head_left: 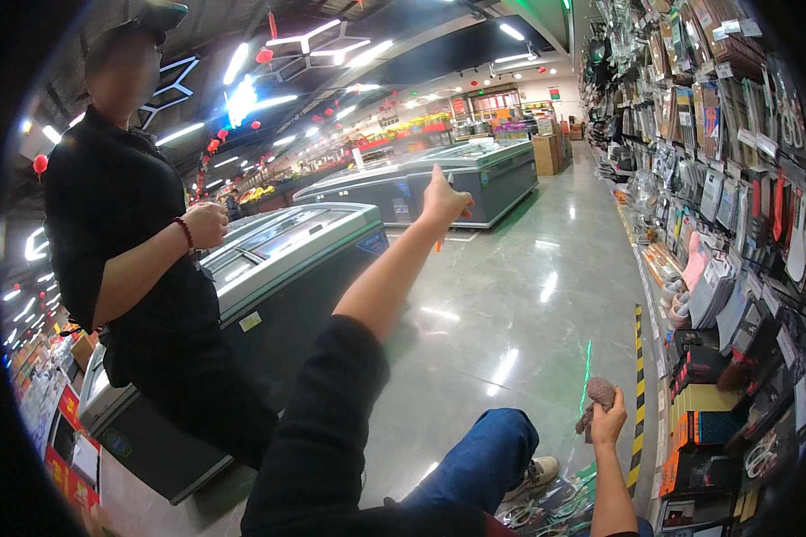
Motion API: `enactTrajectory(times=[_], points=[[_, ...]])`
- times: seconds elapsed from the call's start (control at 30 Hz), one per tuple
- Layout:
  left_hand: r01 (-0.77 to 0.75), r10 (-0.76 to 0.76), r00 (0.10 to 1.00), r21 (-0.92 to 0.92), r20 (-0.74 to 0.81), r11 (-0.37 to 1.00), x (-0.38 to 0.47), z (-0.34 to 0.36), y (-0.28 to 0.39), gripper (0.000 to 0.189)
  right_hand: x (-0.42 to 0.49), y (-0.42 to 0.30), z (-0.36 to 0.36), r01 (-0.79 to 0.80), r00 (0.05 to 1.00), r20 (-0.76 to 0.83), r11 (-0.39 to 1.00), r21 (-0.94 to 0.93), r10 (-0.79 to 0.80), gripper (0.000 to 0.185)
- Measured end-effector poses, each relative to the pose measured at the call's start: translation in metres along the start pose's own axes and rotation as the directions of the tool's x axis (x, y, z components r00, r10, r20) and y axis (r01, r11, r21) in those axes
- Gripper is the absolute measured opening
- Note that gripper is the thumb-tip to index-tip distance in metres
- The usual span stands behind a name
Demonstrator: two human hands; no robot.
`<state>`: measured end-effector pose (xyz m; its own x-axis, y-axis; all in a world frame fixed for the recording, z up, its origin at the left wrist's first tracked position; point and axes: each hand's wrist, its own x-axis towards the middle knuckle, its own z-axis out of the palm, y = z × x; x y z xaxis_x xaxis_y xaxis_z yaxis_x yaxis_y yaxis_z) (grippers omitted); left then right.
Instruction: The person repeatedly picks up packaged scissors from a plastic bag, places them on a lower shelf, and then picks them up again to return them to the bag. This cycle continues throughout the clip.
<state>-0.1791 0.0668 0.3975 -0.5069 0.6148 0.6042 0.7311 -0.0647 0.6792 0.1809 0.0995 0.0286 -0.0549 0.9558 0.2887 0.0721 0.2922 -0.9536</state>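
My left hand (445,200) is stretched out ahead at arm's length, its index finger pointing up towards the chest freezers; a small orange thing shows just below the wrist, and whether the hand holds it cannot be told. Low on the right, my right hand (608,417) grips a crumpled brownish-grey cloth (600,391) above the floor. Packaged scissors (524,515) lie near my shoe, at the bottom of the view. To the left stands a person in black (127,201) with one forearm bent across the body.
Glass-topped chest freezers (295,258) stand at the left and ahead (473,194). A tall rack of hanging packaged utensils (712,194) runs along the right. Yellow-and-black tape (638,396) marks the grey floor (510,302) beside it. Cardboard boxes (546,154) stand farther down the aisle.
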Motion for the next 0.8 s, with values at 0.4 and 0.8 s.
enactTrajectory(times=[0.4, 0.8], points=[[-0.439, 0.204, 0.883, 0.592, 0.422, 0.676, -0.095, 0.076, -0.107, 0.014, -0.016, 0.003, 0.004, 0.464, 0.883, 0.218, 0.841, -0.279, -0.415, 0.040], [-0.518, 0.417, 0.723, 0.032, 0.550, 0.855, -0.260, 0.104, -0.099, 0.026, 0.001, -0.104, 0.024, 0.932, 0.356, 0.405, 0.286, -0.223, -0.842, 0.021]])
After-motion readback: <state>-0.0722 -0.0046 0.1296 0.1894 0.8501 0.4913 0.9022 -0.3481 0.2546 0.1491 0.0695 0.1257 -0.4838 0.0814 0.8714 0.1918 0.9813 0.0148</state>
